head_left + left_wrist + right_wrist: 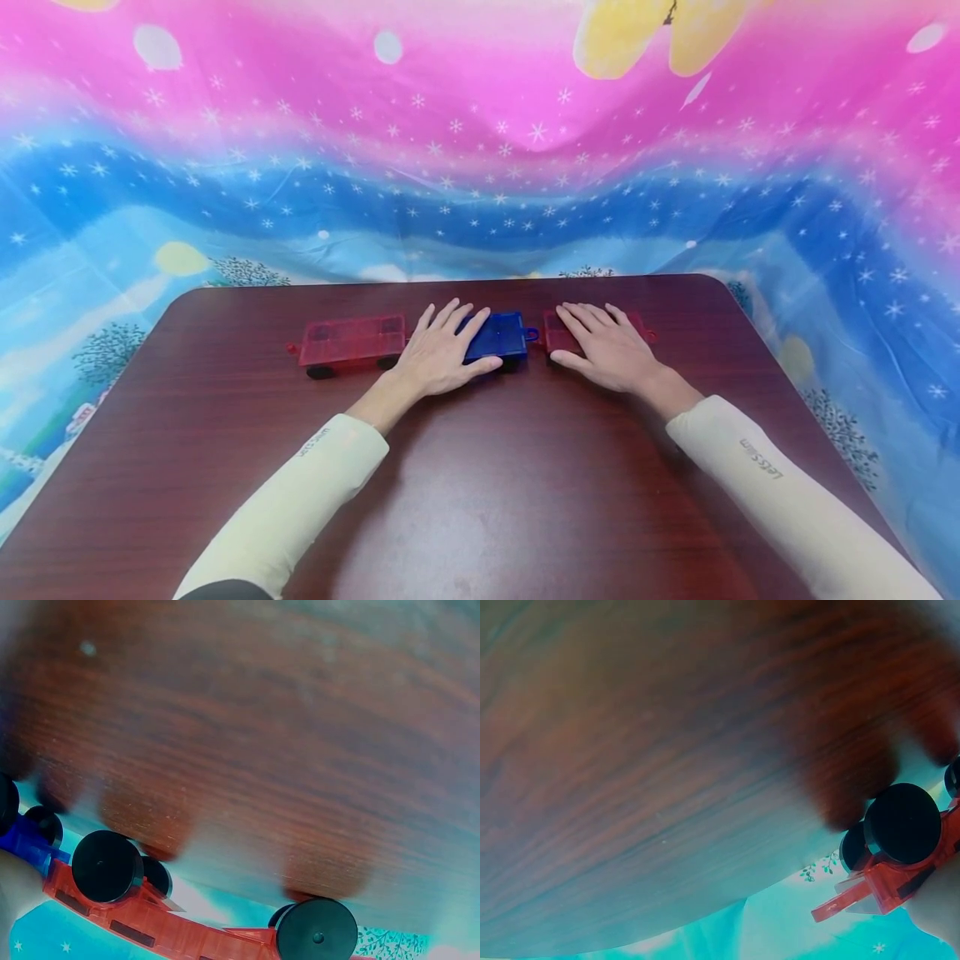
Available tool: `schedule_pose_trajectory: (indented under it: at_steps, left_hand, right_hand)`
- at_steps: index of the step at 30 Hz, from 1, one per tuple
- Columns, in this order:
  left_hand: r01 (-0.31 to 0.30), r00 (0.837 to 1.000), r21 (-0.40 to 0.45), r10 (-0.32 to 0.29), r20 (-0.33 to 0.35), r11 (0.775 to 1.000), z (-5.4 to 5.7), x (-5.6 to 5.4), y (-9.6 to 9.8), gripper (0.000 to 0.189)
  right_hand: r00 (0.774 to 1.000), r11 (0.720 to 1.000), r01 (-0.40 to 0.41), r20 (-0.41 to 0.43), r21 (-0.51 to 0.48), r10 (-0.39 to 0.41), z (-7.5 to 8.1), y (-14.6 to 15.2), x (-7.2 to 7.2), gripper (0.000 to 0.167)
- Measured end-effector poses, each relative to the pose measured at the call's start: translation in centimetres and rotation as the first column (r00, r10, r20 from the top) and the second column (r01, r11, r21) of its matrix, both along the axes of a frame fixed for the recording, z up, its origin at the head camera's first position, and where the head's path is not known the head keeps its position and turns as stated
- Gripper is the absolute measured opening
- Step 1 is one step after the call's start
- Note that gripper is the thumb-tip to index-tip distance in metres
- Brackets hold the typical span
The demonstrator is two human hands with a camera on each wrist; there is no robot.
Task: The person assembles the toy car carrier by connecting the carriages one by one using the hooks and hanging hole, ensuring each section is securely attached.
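Three flat toy train cars with black wheels stand in a row across the table. My left hand rests palm down on the blue car, fingers spread and fairly straight. Left of it is a translucent red car; the left wrist view shows that red car close against the blue car. My right hand lies with spread fingers on top of another red car. A blue loop at the blue car's right end reaches toward this red car. Its outer red hook appears in the right wrist view.
The dark wood-grain table has rounded far corners. Behind it and at both sides hangs a pink and blue snowflake-patterned cloth. Pale sleeves cover both forearms.
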State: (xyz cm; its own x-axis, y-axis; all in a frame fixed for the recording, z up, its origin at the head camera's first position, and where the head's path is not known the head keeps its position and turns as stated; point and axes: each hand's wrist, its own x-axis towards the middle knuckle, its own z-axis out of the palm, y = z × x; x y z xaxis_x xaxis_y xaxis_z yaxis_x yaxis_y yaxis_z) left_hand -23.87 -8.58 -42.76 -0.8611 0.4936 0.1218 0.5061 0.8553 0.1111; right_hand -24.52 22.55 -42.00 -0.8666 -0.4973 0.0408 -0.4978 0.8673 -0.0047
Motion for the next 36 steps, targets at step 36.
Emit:
schedule_pose_trajectory:
  at_steps: [36]
  left_hand:
    - [0.011, 1.000, -0.009, -0.011, -0.002, 1.000, 0.15, -0.05, -0.02, 0.090]
  right_hand:
    - [1.000, 1.000, 0.002, 0.002, 0.003, -0.002, 0.06, 0.21, 0.57, 0.092]
